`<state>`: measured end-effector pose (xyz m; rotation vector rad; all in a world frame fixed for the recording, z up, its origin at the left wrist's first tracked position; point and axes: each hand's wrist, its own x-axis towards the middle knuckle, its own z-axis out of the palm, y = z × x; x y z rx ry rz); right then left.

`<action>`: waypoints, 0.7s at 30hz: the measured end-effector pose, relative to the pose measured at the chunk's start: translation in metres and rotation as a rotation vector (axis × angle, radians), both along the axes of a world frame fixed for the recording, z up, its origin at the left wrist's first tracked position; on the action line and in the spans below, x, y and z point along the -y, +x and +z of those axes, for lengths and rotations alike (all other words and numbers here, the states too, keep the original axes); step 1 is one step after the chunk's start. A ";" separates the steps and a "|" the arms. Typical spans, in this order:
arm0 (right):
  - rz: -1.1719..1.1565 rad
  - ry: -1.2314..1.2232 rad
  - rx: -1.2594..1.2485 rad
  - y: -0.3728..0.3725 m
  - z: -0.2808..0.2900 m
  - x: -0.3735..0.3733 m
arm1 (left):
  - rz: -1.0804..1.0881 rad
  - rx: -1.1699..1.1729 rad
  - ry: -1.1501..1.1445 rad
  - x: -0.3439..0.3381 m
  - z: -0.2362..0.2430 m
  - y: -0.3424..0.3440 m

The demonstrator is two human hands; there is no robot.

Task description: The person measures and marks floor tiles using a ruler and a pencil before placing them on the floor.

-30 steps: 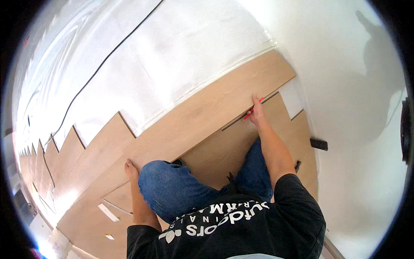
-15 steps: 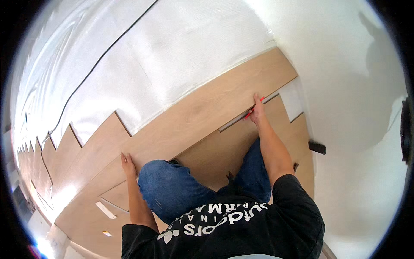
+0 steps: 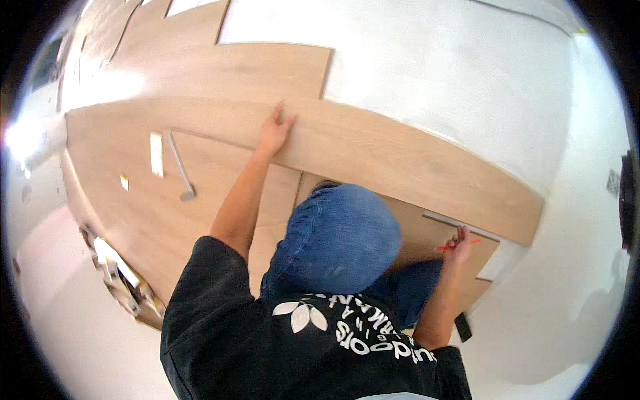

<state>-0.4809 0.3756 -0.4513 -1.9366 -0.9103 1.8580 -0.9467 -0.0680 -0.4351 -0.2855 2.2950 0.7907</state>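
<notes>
A long light-wood plank (image 3: 413, 153) lies across the middle of the view, with a narrow gap along part of its near edge. My left hand (image 3: 275, 128) is open on the planks at the plank's left part, fingers apart. My right hand (image 3: 459, 248) holds a thin red pencil (image 3: 473, 242) just short of the plank's near edge, at the right. A grey metal bar (image 3: 179, 163) with a bent end and a short pale strip (image 3: 157, 155) lie on the laid planks to the left of my left arm. My bent knee (image 3: 343, 233) is between my arms.
White underlay (image 3: 433, 67) covers the floor beyond the planks, with a cable (image 3: 520, 11) at the top. A white wall (image 3: 567, 267) is at the right, a dark block (image 3: 463, 325) beside it. A pile of offcuts (image 3: 127, 280) lies at the lower left.
The view has swung to the left, showing more laid floor and the offcuts. My left hand has moved forward onto the planks; my right hand has drawn back from the plank edge with the pencil.
</notes>
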 end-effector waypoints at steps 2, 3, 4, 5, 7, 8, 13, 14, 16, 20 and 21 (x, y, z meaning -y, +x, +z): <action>0.043 -0.138 -0.073 -0.006 0.020 0.024 | -0.024 -0.011 -0.012 0.003 0.007 0.001; 0.078 -0.171 -0.081 -0.048 0.042 0.052 | -0.041 -0.149 -0.075 0.024 -0.008 0.009; 0.111 -0.196 -0.087 -0.094 0.072 0.080 | -0.025 -0.148 -0.098 0.038 -0.012 0.011; 0.138 -0.208 -0.089 -0.137 0.106 0.104 | -0.018 -0.145 -0.105 0.042 -0.016 0.014; 0.627 -0.054 -0.124 -0.155 0.079 0.091 | -0.004 -0.157 -0.066 0.019 -0.004 0.016; 0.760 -0.177 -0.175 -0.187 0.077 0.091 | 0.005 -0.185 -0.041 0.020 -0.004 0.017; 0.999 0.025 -0.292 -0.361 0.059 0.173 | 0.015 -0.135 0.012 0.015 -0.003 0.012; 1.019 0.037 -0.362 -0.384 0.044 0.181 | 0.017 -0.129 0.033 0.015 -0.006 0.012; 1.054 0.087 -0.375 -0.424 0.026 0.207 | -0.019 -0.159 0.033 0.025 -0.018 0.014; 1.131 0.259 -0.255 -0.452 -0.014 0.231 | -0.067 -0.294 -0.027 0.025 -0.023 0.018; 1.067 0.183 -0.287 -0.453 -0.022 0.233 | -0.051 -0.272 -0.004 0.025 -0.021 0.019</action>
